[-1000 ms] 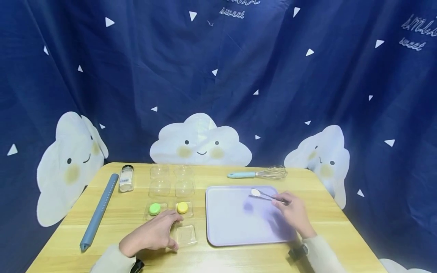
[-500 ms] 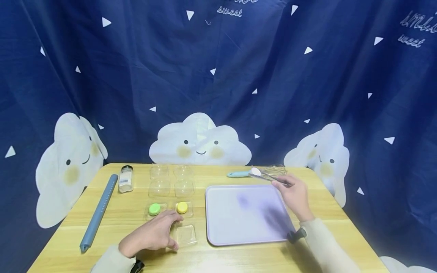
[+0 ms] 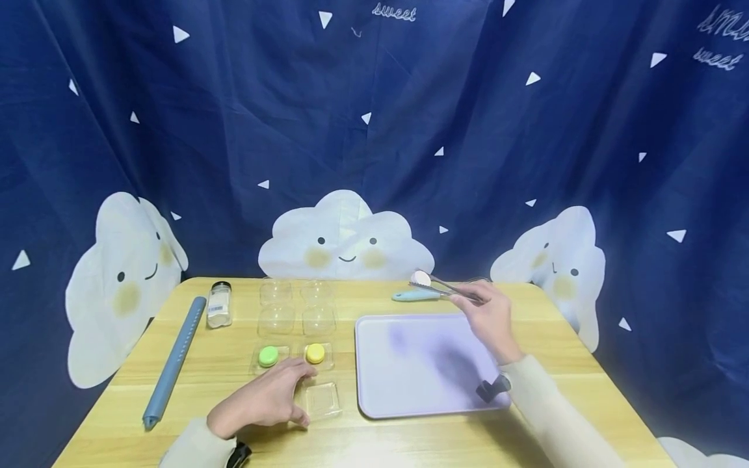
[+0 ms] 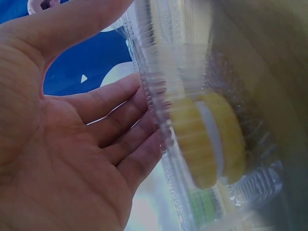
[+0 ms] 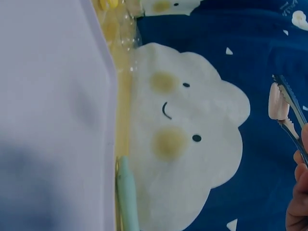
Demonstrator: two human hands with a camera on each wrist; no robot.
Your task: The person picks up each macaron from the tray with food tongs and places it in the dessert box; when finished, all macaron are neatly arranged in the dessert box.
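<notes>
My right hand (image 3: 490, 322) grips small metal tongs (image 3: 447, 289) above the far edge of the purple tray (image 3: 404, 370). Between the toothed tips of the tongs is a pale macaron (image 5: 278, 102), pinkish in the right wrist view. My left hand (image 3: 263, 400) rests at the near left of a clear plastic macaron box (image 3: 323, 400). Its fingers, nearly straight in the left wrist view, touch the box's edge, with the thumb apart from them. Two back compartments hold a green macaron (image 3: 268, 356) and a yellow macaron (image 4: 207, 139). The near left compartment is hidden under the hand.
Behind the macarons stands the box's raised clear lid (image 3: 297, 307). A jar (image 3: 219, 305) with a black cap and a long blue rolling pin (image 3: 174, 364) are on the left. Beyond the tray lies a whisk (image 3: 415, 296), partly hidden by the right hand. A patterned curtain (image 3: 345, 143) hangs behind the table.
My right hand has lifted the tongs and pale macaron from low over the tray, moving away from me and slightly left. The left hand stays in place at the box.
</notes>
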